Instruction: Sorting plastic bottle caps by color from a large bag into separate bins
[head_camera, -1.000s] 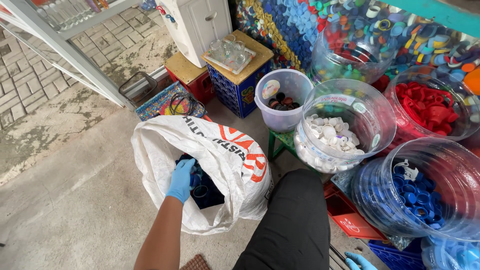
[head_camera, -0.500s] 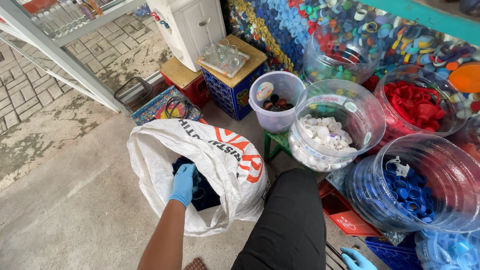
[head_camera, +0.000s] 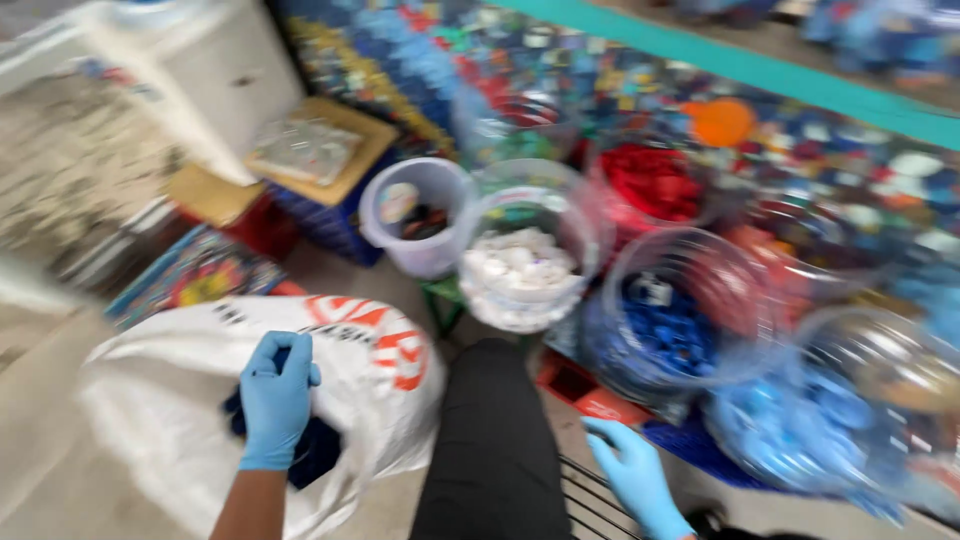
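The left hand (head_camera: 277, 395) wears a blue glove and sits at the mouth of a big white sack (head_camera: 150, 400), near and to the left. Its fingers are bent down into the sack and touch the dark blue things (head_camera: 320, 450) inside. The picture is blurry, so I cannot tell if the hand has got hold of one or is only touching them.

The right hand (head_camera: 630, 470) also wears a blue glove. It is low and near, on the right of the person's dark leg (head_camera: 495, 440). Its fingers are loose and apart, and it holds nothing. A red crate (head_camera: 580, 385) is just beside it.

Farther away stand big clear tubs. One is full of white caps (head_camera: 520, 270), in the middle. One is full of blue caps (head_camera: 670, 320), to its right. One with red caps (head_camera: 650, 185) is farther back. A small pale bucket (head_camera: 415, 215) stands left of the white caps.

The step in hand looks like digging in the sack for something. To lift a thing out, the left hand would need a good tight pinch, and the floppy sack mouth would need to stay wide. The free right hand could help by holding the edge of the sack.
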